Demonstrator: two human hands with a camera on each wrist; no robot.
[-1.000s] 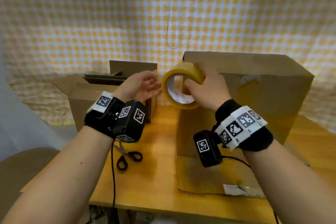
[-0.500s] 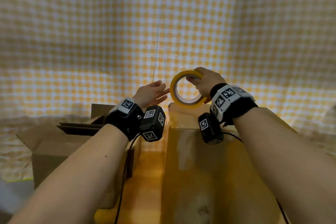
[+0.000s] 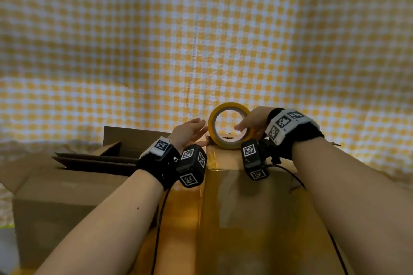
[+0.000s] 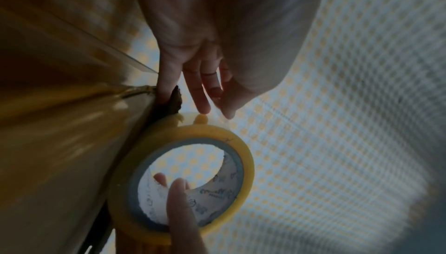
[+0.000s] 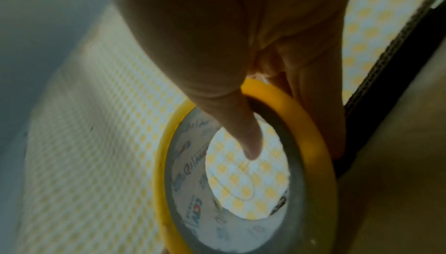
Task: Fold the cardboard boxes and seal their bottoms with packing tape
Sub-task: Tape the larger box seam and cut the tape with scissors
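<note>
Yellow tape roll is held upright at the far edge of the taped cardboard box, pinched by the right hand with the thumb through the core. Left hand is kept beside it, fingers straight and apart, touching the tape's start. Risks judged: the free end could be lost or stuck crooked if unpressed; the seam could be missed. A second open box is seen at left.
</note>
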